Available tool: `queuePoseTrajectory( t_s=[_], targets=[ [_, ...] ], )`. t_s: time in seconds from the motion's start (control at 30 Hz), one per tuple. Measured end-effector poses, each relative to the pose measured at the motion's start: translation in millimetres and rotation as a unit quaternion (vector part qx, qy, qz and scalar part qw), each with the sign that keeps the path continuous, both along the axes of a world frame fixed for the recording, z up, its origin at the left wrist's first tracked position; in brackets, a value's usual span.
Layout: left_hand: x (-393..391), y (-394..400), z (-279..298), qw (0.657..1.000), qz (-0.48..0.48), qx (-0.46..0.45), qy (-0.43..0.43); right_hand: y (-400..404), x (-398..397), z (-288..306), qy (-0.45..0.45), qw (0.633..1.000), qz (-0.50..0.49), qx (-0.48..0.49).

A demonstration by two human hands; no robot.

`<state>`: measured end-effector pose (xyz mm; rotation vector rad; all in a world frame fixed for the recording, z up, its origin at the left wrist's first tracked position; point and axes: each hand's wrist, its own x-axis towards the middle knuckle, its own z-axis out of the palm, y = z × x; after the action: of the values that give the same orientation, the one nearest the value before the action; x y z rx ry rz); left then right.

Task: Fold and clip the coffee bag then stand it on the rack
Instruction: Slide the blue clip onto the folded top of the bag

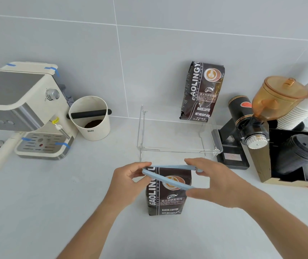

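In the lower middle of the frame a dark coffee bag (166, 195) is standing upright on the pale counter (56, 202). A light blue clip (168, 176) is sitting open at the bag's top, one arm lying along the top edge and the other angling down across the front. The left hand (129, 182) is pinching the clip's left end, and the right hand (214, 182) is gripping its right end. Just behind, a clear rack (179, 135) is carrying a second coffee bag (202, 91) that is leaning against the wall.
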<state>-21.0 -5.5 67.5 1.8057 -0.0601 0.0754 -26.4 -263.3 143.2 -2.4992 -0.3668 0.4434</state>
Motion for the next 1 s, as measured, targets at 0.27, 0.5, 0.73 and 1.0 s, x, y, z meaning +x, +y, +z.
queuePoseTrajectory(
  t_s=[0.27,0.5,0.73,1.0],
  targets=[
    [6.2,6.5,23.6,0.969,-0.128,0.206,-0.054,-3.7,-2.3,-7.6,-0.079,0.996,-0.006,0.043],
    [22.1,-7.1,47.8,0.887,-0.251,0.377,-0.091,-6.7,-3.5,-11.2,-0.139,0.989,-0.013,0.041],
    [20.2,-9.9,43.7,0.885,-0.242,0.379,-0.117,-13.1,-8.7,-20.6,-0.132,0.989,-0.019,0.065],
    [15.6,-9.2,39.8,0.889,-0.227,0.376,-0.13,-7.4,-13.9,-27.9,-0.17,0.981,-0.042,0.086]
  ],
)
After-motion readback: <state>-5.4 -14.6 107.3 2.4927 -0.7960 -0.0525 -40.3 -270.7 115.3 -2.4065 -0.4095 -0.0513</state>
